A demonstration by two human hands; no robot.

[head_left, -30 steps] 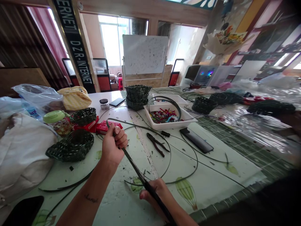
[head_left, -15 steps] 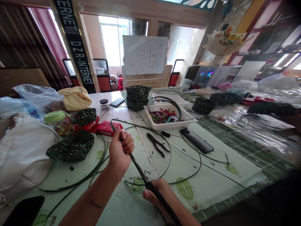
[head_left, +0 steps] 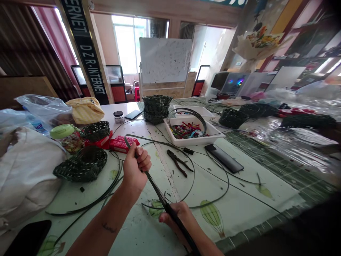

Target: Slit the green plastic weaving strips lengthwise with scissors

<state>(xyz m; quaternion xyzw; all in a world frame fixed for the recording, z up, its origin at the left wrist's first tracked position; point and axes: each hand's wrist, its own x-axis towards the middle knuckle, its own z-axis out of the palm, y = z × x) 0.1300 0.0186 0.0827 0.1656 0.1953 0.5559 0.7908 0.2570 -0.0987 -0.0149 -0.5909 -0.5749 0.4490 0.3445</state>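
- Head view, the only view. The left hand (head_left: 135, 167) is closed in a fist, fingers pressed together around a dark green plastic strip (head_left: 160, 143), whose end pokes out above the knuckles.
- The right hand (head_left: 177, 217) is wrapped around the handles of the black-handled scissors (head_left: 170, 212); the fingers are curled, and how far the handles are closed cannot be told.
- The scissors' blades reach up to the underside of the left fist. Whether they bite the strip is hidden.
- The dark green plastic strip runs from the fist in long loops across the oilcloth table cover (head_left: 239, 188), near the steel pliers (head_left: 177, 163).
- Change noted: against the view a second earlier, the left fist sits further right and the strip bows out beside the woven basket (head_left: 82, 165); the grip looks the same.
- Nearby: red packets (head_left: 122, 144), a white tray (head_left: 191, 140) of coloured scraps, stacked woven baskets (head_left: 156, 108), a dark phone (head_left: 223, 158).
- At far right, another person's hand is blurred beside a woven piece (head_left: 309, 121).
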